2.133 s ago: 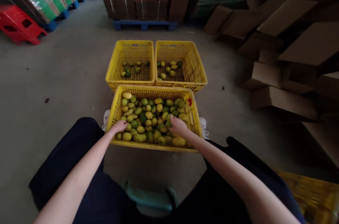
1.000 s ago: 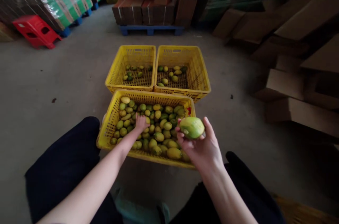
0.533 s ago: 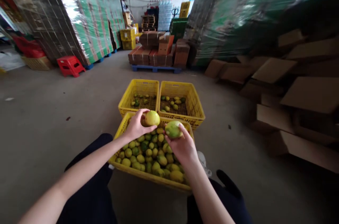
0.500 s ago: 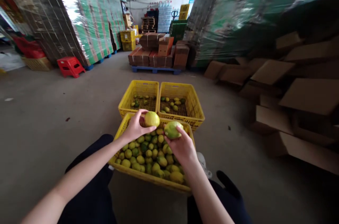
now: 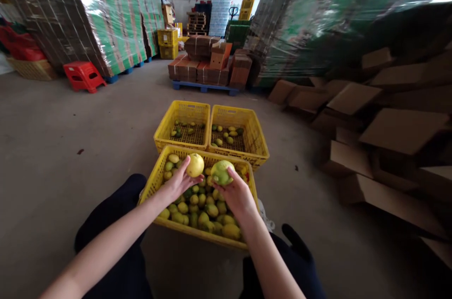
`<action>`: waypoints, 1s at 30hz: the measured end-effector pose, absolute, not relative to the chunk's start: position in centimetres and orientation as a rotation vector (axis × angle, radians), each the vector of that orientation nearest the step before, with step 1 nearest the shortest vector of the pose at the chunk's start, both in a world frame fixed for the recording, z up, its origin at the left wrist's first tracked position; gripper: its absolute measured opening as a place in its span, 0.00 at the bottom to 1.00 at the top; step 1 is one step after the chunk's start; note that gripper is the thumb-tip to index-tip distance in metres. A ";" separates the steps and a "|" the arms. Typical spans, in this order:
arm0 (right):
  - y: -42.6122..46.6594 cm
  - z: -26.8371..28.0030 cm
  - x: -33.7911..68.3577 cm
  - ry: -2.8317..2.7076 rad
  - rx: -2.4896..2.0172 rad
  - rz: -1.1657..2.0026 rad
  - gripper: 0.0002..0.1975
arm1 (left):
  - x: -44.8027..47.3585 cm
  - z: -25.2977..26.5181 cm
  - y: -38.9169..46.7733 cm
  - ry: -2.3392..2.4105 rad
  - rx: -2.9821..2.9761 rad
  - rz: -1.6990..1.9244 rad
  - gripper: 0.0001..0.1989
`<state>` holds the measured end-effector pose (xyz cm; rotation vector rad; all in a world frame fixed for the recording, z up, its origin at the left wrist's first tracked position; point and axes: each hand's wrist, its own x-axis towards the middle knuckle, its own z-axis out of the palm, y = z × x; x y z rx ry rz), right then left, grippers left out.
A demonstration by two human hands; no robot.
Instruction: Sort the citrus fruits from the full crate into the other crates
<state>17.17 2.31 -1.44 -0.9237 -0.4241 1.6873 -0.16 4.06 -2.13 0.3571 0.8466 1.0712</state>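
My left hand [image 5: 181, 180] holds a yellow lemon [image 5: 195, 165] up between thumb and fingers. Beside it, my right hand [image 5: 238, 195] grips a greener lemon [image 5: 221, 173], its thumb on the fruit's side. Both fruits are above a yellow plastic crate [image 5: 197, 234] that stands between my knees. Many green and yellow lemons [image 5: 212, 210] fill this crate, partly covered by my hands. Just behind it are two more yellow crates, a left one [image 5: 160, 138] and a right one [image 5: 259, 141], each with several lemons on its slatted floor.
Flattened and open cardboard boxes [image 5: 402, 129] are heaped on the right. A red stool [image 5: 84, 76] stands at the left beside a wrapped green stack [image 5: 120, 21]. Ahead, a blue pallet [image 5: 205, 87] carries bundled cartons [image 5: 212, 70]. Another wrapped stack [image 5: 310, 30] rises at the right.
Both lemons have turned in my fingers, and the left hand now holds its lemon from below with the palm more upward. The view has shifted slightly.
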 end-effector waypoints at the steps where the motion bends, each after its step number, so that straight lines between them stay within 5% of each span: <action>1: 2.5 -1.5 17.1 -0.423 -0.934 1.659 0.14 | -0.1 -2.0 4.1 0.841 0.324 1.071 0.22; 8: 3.1 -1.2 16.0 -0.576 -0.789 1.612 0.17 | -0.1 -0.5 5.1 0.720 0.272 1.125 0.27; 16: 2.9 -1.0 15.4 -0.705 -0.960 1.544 0.20 | -0.6 0.8 4.9 0.729 0.010 1.147 0.17; 30: 1.1 -2.2 13.4 -1.322 -0.927 0.726 0.26 | 0.4 0.1 5.2 0.786 0.678 1.634 0.14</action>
